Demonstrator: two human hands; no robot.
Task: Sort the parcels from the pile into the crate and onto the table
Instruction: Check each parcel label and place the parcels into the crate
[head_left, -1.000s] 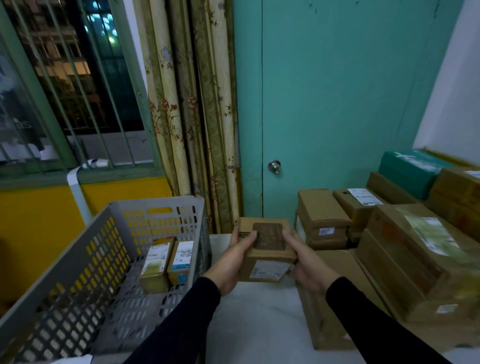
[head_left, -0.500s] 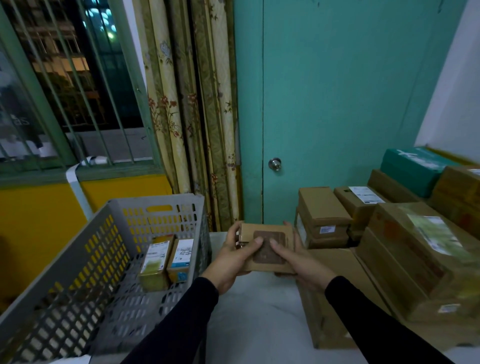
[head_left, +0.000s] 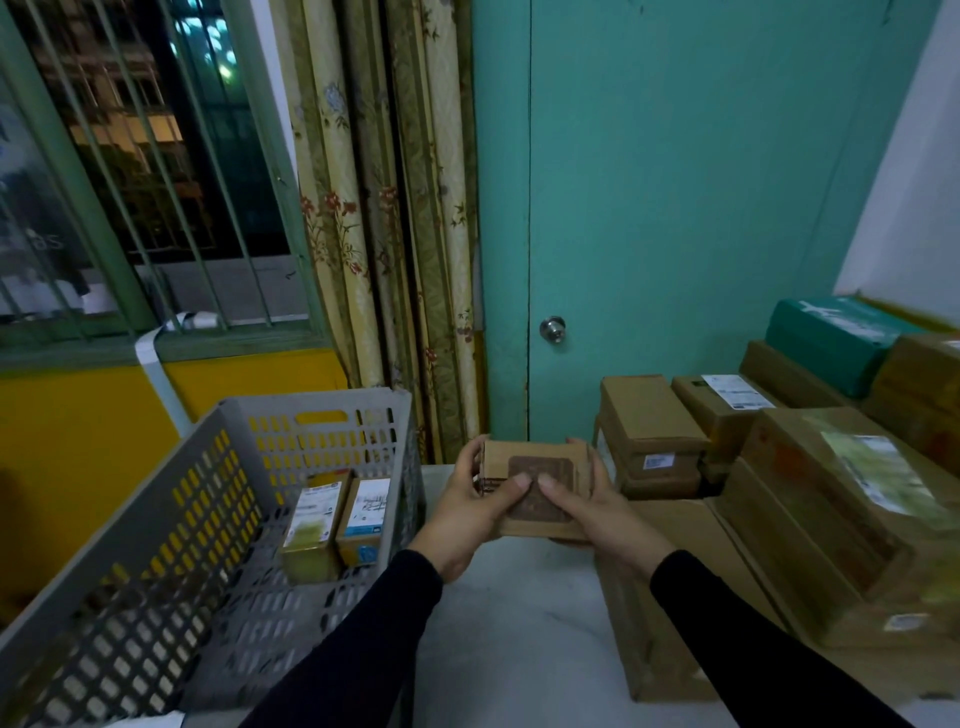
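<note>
I hold a small brown cardboard parcel (head_left: 535, 467) above the white table (head_left: 519, 623), a darker square patch facing me. My left hand (head_left: 470, 506) grips its left side and my right hand (head_left: 597, 512) grips its right side, both thumbs pressed on the patch. To the left stands the grey slotted crate (head_left: 311, 415) with two small labelled parcels (head_left: 337, 514) upright inside. The pile of brown parcels (head_left: 831, 519) fills the right side of the table.
A teal door with a round knob (head_left: 552, 328) stands straight ahead. Flowered curtains (head_left: 384, 234) hang beside a barred window at the left. A green parcel (head_left: 831, 343) lies at the back of the pile, near the white wall.
The parcel has been turned in both hands, so its white label no longer faces me and the dark patch does. My thumbs have slid inward onto that patch.
</note>
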